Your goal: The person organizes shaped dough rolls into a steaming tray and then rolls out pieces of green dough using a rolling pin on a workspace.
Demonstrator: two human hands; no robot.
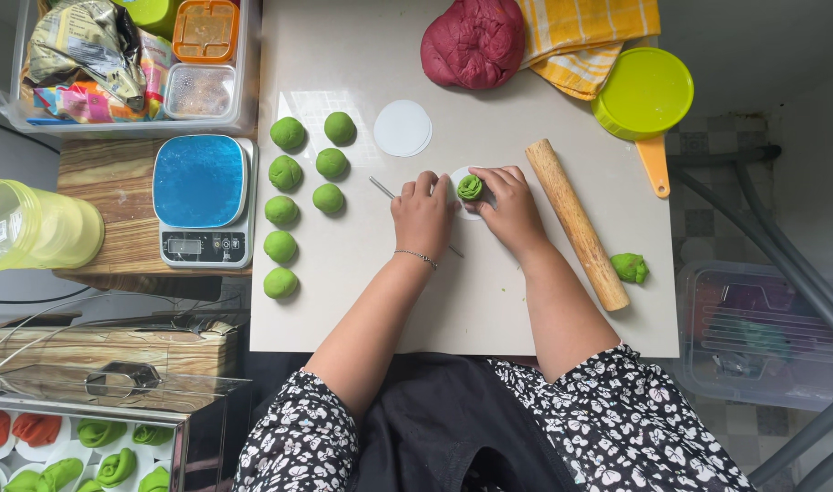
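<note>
Nearest, a tray [70, 453] holds finished green and red pieces. Midway, both hands, left [423, 214] and right [510, 208], pinch one shaped green dough piece [470, 188] on a paper disc on the counter [362, 301]. Beyond, nine green balls [281, 210] and red dough [474, 42] remain unshaped.

Wooden rolling pin [577, 221], blue kitchen scale [203, 201], red dough lump [472, 42], green lid [643, 92]

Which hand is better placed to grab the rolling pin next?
Probably the right hand: it sits beside the rolling pin, touching the green dough piece. The left hand is on the far side of that piece, nearer the thin stick.
</note>
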